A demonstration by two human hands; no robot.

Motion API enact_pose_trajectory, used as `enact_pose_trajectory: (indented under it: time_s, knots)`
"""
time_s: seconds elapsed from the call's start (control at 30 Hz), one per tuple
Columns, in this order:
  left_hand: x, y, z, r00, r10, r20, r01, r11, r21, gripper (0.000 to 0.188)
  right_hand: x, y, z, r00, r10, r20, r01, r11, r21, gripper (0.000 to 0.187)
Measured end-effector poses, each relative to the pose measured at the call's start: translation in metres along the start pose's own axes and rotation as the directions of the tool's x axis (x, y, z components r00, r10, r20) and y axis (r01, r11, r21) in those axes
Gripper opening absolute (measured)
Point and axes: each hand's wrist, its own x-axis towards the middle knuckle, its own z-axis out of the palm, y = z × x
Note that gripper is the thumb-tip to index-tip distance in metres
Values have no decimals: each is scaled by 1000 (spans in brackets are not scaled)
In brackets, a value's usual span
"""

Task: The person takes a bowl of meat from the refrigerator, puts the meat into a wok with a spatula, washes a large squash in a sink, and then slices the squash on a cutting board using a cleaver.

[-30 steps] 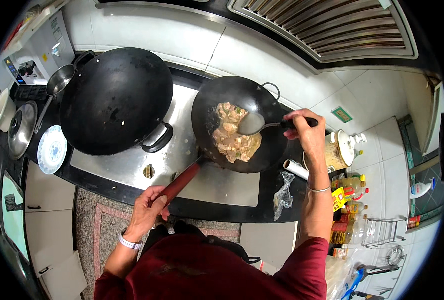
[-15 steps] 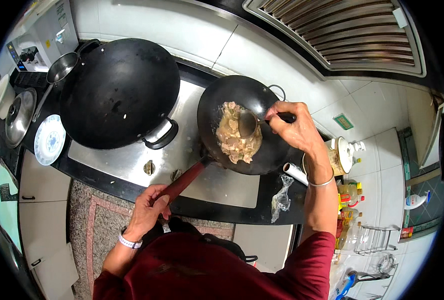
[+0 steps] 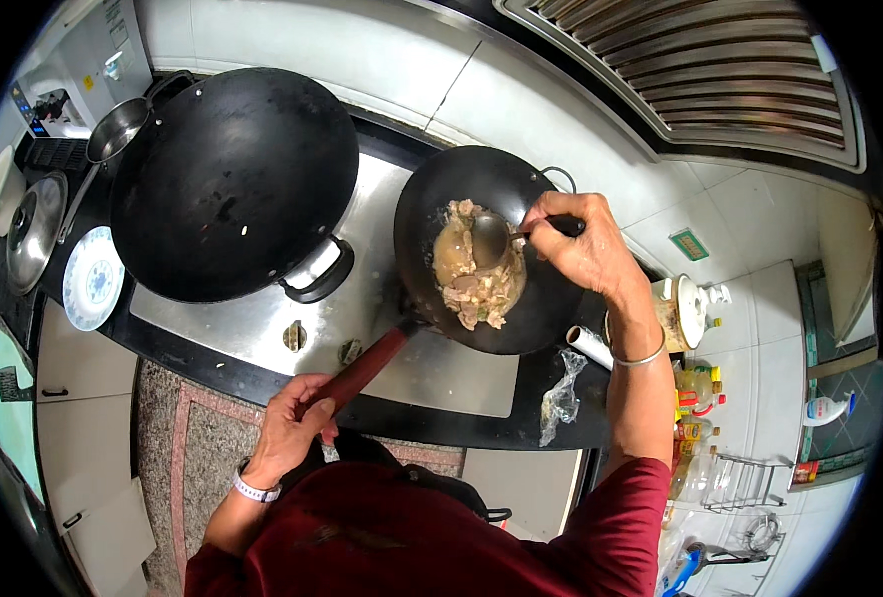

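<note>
My left hand [image 3: 295, 423] is wrapped round the reddish-brown handle of a black wok [image 3: 536, 313] on the right side of the stove. In the wok lie pieces of pale cooked meat [image 3: 481, 298] with light brown sauce. My right hand [image 3: 586, 244] grips the dark handle of a metal ladle [image 3: 489, 241] from above. The ladle's bowl rests among the meat and sauce; whether it touches the wok's bottom cannot be seen.
A larger black wok [image 3: 232, 189] covers the stove's left side. Left of it are a white plate [image 3: 93, 279], a metal lid [image 3: 36, 234] and a small saucepan [image 3: 118, 129]. Crumpled plastic wrap [image 3: 561, 398], a lidded pot [image 3: 680, 313] and several bottles [image 3: 695, 428] stand at right.
The ladle has shifted slightly within the wok, and the meat has been pushed toward the near side, with more sauce showing at the left. Both hands keep their grips.
</note>
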Motion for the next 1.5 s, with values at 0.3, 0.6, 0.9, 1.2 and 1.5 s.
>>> enact_pose_trajectory:
  time_s: [0.3,0.6,0.9,1.2,1.5]
  knots:
    - [0,-1,-1,999,29,27,-29,999,-19,28,31,21,1,972,237,-4,-228,943,241,24]
    - [4,-1,-1,999,19,28,-17,998,-60,26,9,59,-4,910,411,-57,-301,748,592,27]
    - [3,3,0,1000,5,6,-5,998,-69,25,-8,57,11,773,537,-337,-125,650,750,29]
    - [4,0,-1,1000,3,-1,-3,999,-50,23,-79,13,-32,723,612,-322,-310,703,640,30]
    - [7,0,3,998,34,44,-32,998,-45,22,-76,25,2,633,721,-282,-344,588,732,42]
